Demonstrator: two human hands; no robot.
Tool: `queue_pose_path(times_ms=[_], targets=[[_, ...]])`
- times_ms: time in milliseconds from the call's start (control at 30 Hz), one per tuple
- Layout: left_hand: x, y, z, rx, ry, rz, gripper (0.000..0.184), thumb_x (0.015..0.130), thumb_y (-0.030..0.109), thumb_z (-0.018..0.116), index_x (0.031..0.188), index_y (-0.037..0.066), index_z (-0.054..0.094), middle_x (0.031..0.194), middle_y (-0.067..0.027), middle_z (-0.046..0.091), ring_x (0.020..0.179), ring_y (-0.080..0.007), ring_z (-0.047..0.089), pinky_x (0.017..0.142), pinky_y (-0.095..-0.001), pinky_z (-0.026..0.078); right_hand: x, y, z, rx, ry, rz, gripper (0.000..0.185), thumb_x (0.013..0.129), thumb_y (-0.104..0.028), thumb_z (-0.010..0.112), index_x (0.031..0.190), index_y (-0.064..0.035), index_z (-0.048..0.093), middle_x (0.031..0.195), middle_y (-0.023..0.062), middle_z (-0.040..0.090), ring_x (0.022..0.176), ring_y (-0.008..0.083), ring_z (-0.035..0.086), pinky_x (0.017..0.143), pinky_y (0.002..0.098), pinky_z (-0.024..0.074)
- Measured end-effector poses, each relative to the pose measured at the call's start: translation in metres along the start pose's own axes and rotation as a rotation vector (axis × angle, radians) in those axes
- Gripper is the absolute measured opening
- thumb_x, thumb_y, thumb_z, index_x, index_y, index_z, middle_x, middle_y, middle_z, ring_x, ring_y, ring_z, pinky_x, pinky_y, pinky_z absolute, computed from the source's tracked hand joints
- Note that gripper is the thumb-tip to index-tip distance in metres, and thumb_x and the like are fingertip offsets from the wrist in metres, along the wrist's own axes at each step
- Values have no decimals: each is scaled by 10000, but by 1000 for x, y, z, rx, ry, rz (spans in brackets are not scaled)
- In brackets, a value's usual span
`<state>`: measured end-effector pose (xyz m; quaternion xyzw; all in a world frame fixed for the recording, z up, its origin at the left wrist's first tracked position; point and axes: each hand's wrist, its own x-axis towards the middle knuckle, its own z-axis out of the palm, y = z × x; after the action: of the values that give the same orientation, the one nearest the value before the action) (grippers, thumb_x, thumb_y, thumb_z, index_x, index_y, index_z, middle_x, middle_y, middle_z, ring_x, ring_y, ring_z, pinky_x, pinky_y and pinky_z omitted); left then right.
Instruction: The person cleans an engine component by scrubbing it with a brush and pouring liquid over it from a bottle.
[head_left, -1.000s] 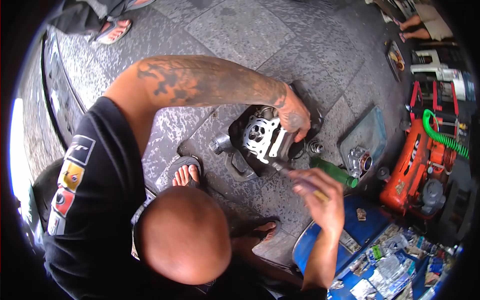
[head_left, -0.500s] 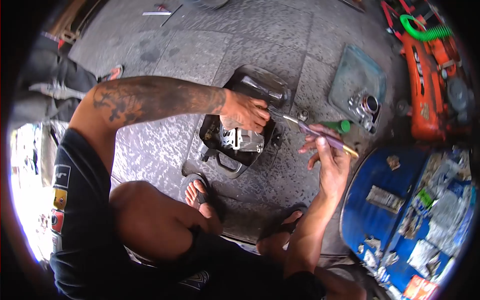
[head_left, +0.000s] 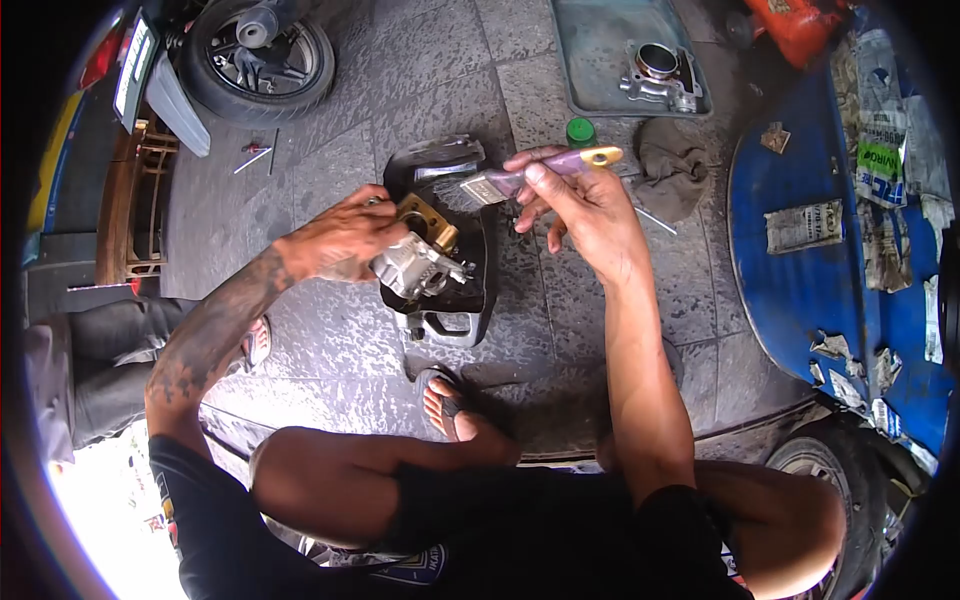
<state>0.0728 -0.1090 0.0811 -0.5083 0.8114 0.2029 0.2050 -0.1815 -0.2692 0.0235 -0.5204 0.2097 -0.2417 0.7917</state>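
Note:
My left hand (head_left: pixel 350 236) grips a silver and brass-coloured metal engine part (head_left: pixel 420 262), tilted over a black open container (head_left: pixel 487 275) with a handle. Between my right thumb and fingers is a paintbrush (head_left: pixel 545 172) with a purple and yellow handle; my right hand (head_left: pixel 580 205) holds it to the right of the part. The brush's bristles point left, just above the container, apart from the metal part. My left fingertips are partly hidden behind the part.
A teal tray (head_left: pixel 590 95) holds a metal cylinder (head_left: pixel 657 62). Near it are a green cap (head_left: pixel 580 131) and a dark rag (head_left: pixel 672 168). A blue drum (head_left: pixel 800 270) stands right, a wheel (head_left: pixel 262 60) lies upper left, and another person's leg (head_left: pixel 130 350) is at left.
The view has shifted. My left hand has lifted and turned the metal part, showing its brass-coloured side. The brush in my right hand has moved away from my left hand.

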Motion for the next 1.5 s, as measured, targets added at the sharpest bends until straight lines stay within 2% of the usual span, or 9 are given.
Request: queue_pose_path(times_ms=[233,300,367,467,833,900,1033,1200,1500], targets=[[-54,18,-26,-179,227,-381,596,447,147,859,974,55,597,1012,-81,591,1088,-315,495,1042,-414,330,11,27,20,-129,339,13,303,948,-251,592,850,28,655,605,69,623,489,140,628,439,283,475],[-66,19,-18,-254,387,-488,602,472,143,884,999,58,605,1038,-78,586,1087,-323,488,1013,-421,354,9,45,26,-274,356,97,327,939,-263,586,810,33,638,615,124,646,510,206,652,498,352,504],[-71,25,-20,-248,408,-512,578,508,132,894,1003,51,606,1025,-87,589,1079,-314,505,972,-402,388,11,83,36,-404,319,64,327,910,-297,574,812,10,632,671,242,639,653,414,654,627,483,520],[-73,37,-23,-425,482,-727,536,529,129,893,971,35,605,912,-87,626,941,-248,586,895,-336,427,6,103,60,-565,243,85,315,896,-303,589,837,2,641,719,262,643,735,448,646,678,530,508],[-98,66,-37,-782,598,-1023,503,605,84,889,986,34,564,934,-19,624,906,-125,554,905,-289,410,20,171,102,-944,-99,-183,282,892,-283,607,765,-46,692,736,220,672,708,412,671,663,482,555],[-101,68,-27,-834,688,-1014,484,615,102,881,976,36,566,832,0,597,778,-104,553,744,-277,469,24,173,100,-942,-85,-197,322,890,-315,617,736,-44,693,719,229,665,696,416,669,659,488,552],[-110,68,-15,-998,755,-1071,486,613,97,878,981,33,569,849,0,593,768,-113,552,737,-270,464,39,142,97,-543,155,-8,380,906,-355,619,764,-6,674,672,237,636,637,393,662,615,469,527],[-125,44,19,-714,575,-1184,545,598,221,884,1019,52,581,936,-53,610,970,-220,563,923,-338,381,46,99,108,177,286,43,257,978,-230,580,884,-4,657,616,18,602,477,56,536,420,226,399],[-132,8,53,-784,666,-1181,573,585,220,879,1033,27,578,960,-94,651,911,-213,616,845,-318,440,69,137,157,283,231,-5,198,975,-205,590,922,-20,635,613,12,567,431,71,493,390,224,374]])
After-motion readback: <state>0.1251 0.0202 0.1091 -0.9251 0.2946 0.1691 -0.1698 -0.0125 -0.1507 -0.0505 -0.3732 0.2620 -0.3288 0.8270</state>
